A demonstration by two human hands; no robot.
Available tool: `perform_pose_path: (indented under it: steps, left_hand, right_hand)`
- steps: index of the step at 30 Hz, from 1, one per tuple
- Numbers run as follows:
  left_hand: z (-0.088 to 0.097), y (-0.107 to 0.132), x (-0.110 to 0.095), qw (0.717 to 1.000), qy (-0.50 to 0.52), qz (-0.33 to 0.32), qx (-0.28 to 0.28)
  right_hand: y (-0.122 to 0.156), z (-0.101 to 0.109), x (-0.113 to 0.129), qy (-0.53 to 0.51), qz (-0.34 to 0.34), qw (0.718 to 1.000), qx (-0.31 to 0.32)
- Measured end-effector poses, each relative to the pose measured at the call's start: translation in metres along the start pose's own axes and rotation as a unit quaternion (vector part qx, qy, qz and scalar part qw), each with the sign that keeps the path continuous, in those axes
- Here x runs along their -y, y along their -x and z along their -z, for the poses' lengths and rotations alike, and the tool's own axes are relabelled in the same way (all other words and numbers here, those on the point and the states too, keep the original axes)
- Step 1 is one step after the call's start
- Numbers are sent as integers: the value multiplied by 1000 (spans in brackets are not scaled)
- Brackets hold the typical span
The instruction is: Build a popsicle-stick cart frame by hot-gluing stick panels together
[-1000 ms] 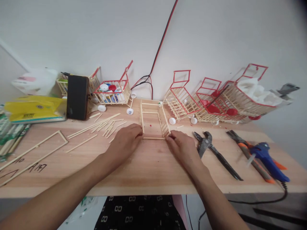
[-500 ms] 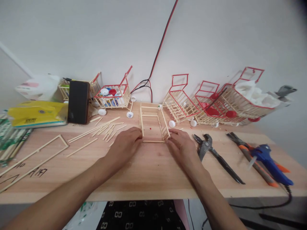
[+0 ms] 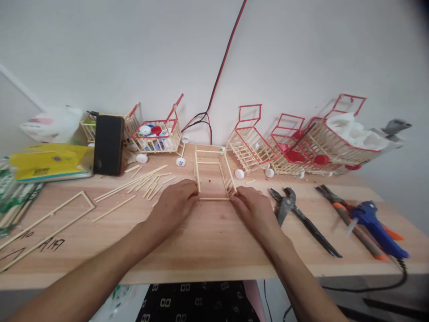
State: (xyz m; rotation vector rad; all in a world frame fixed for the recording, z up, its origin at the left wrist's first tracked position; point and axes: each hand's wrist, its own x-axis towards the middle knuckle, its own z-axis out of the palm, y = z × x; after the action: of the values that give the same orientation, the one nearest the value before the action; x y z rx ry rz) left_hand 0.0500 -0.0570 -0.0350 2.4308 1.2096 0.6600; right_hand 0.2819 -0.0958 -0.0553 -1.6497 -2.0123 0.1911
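Observation:
A small box-shaped frame of thin wooden sticks [image 3: 227, 173] stands on the wooden table in front of me, its near and upper sides mostly unfilled. My left hand [image 3: 179, 199] grips its near left corner, fingers closed, with the fingertips partly hidden. At the near right corner, my right hand [image 3: 253, 203] pinches the frame between thumb and fingers. Left of the frame lie several loose cut sticks [image 3: 147, 182]. A pair of pliers [image 3: 287, 205] rests just right of my right hand.
Small stick carts with red trim, including a cart holding bottle caps [image 3: 156, 134] and an unfilled cart [image 3: 251, 143], line the wall. A phone [image 3: 108, 145] leans beside a yellow pack [image 3: 52, 162]. A blue glue gun [image 3: 377, 223] and orange-handled pliers [image 3: 351, 223] lie at right.
Fingers of my right hand have drawn in closer around the frame's near right corner. The frame stays in nearly the same place, and the view has shifted very slightly.

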Motion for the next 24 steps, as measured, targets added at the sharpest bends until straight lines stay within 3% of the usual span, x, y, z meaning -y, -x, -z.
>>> perform_pose_path:
  steps: [24]
  left_hand:
    - [1, -1, 2, 1000, 0, -18, -13]
  right_hand:
    - [-3, -2, -1, 4, 10, 1000, 8]
